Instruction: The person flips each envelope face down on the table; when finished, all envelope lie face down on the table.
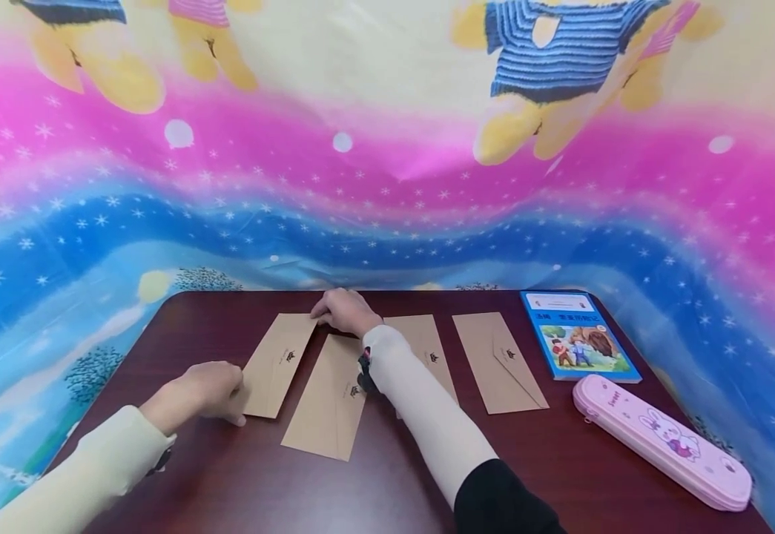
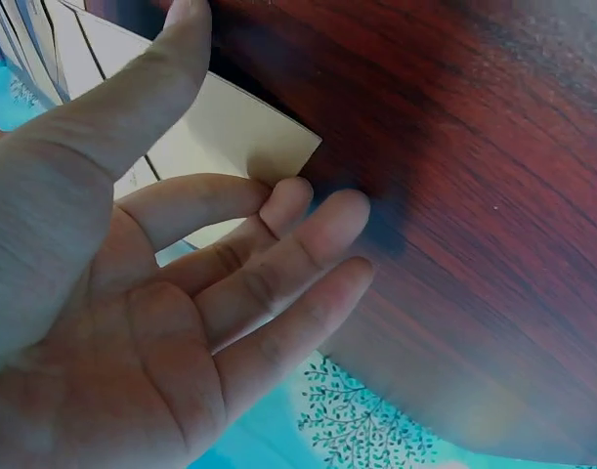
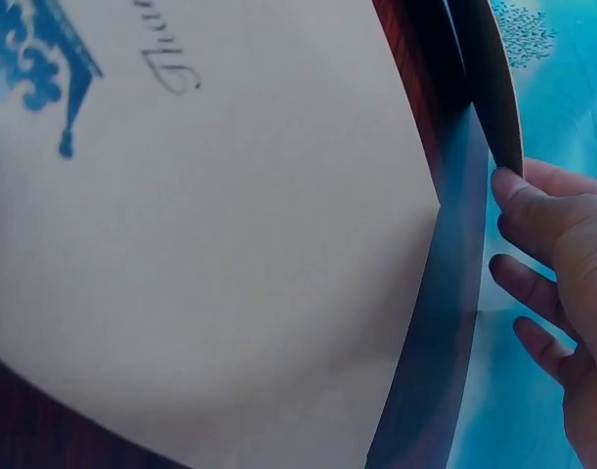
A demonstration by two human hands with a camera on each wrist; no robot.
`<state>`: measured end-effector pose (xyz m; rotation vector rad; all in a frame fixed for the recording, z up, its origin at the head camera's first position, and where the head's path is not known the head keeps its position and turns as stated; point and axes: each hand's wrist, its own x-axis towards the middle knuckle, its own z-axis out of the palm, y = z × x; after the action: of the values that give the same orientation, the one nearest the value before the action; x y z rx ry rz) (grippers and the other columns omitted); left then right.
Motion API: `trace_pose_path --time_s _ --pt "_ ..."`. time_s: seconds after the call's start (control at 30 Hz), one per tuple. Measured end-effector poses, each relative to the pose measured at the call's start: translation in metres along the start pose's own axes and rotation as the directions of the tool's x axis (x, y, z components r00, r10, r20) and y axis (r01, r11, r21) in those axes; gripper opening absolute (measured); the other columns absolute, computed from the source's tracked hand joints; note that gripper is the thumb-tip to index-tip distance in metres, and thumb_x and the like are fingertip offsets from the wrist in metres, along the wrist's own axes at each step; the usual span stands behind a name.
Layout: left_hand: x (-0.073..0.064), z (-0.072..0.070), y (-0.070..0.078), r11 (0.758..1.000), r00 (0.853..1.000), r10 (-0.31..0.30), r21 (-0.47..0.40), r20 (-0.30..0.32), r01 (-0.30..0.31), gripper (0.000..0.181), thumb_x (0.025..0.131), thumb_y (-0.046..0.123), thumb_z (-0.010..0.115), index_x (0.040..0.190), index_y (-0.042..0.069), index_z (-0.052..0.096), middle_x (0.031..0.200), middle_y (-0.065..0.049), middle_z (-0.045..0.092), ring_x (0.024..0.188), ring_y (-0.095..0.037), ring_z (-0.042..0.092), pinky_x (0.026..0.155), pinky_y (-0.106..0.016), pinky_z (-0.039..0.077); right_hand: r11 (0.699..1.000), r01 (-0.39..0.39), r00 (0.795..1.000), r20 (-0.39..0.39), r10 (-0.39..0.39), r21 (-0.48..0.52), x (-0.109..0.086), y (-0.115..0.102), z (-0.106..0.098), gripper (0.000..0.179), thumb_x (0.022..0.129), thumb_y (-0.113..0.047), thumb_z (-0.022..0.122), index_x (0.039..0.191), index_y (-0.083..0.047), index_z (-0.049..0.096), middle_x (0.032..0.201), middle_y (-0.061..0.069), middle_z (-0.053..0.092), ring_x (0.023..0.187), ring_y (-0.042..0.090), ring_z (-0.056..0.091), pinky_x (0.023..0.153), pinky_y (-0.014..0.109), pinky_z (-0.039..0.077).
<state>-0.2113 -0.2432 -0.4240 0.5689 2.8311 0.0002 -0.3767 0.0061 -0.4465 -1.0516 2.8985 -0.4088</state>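
Table (image 1: 216,482) is dark red wood grain; reference is the front envelope (image 1: 324,400), brown with a crown print, nearest the person of the four laid out. Left envelope (image 1: 276,368), same print, sits just left of the front envelope and reaches a bit farther back. Right hand (image 1: 347,310) is beyond the front envelope's far end, thumb and index finger pinching the left envelope by its far right corner; right wrist view shows that pinch clearly, paper seen nearly edge-on, other fingers off it. Left hand (image 1: 203,389) is left of the front envelope, at the left envelope's near left corner: thumb well apart from the fingers, fingers loosely bent, grip wide. Index finger is right at the corner; can't tell if it touches. Third envelope (image 1: 423,343) is just right of the front envelope, partly under the right forearm in head view. Fourth envelope (image 1: 497,363) is farther right of the front envelope, its slanted flap edge visible. Book (image 1: 582,337), blue cover, is well right of the front envelope and farther back; pink pencil case (image 1: 664,443) is well right too, lying diagonally.
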Motion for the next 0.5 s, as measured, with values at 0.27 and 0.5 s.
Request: trace_pose_path --time_s 0.27,0.5 --pt "-0.001 -0.002 -0.003 0.994 0.997 0.066 -0.085 0.038 -0.062 0.049 0.079 0.044 0.086 0.063 0.019 0.047 0.061 0.008 0.032 0.058 -0.009 0.032 0.057 -0.026 0.027 0.996 0.078 0.995 -0.053 -0.080 -0.045 0.001 0.000 -0.011 0.023 0.102 -0.025 0.065 0.119 -0.030 0.078 0.119 -0.011 0.074 0.115 0.008 0.066 0.105 0.031 0.049" --pt "0.000 -0.004 -0.001 0.987 0.992 0.099 -0.133 0.072 -0.089 0.044 0.082 0.045 0.083 0.067 0.018 0.052 0.063 0.008 0.033 0.059 -0.008 0.031 0.057 -0.024 0.025 0.992 0.110 0.991 -0.067 -0.114 -0.055 0.003 -0.002 -0.022 0.023 0.103 -0.020 0.063 0.119 -0.027 0.078 0.120 -0.009 0.074 0.116 0.010 0.067 0.105 0.031 0.050"
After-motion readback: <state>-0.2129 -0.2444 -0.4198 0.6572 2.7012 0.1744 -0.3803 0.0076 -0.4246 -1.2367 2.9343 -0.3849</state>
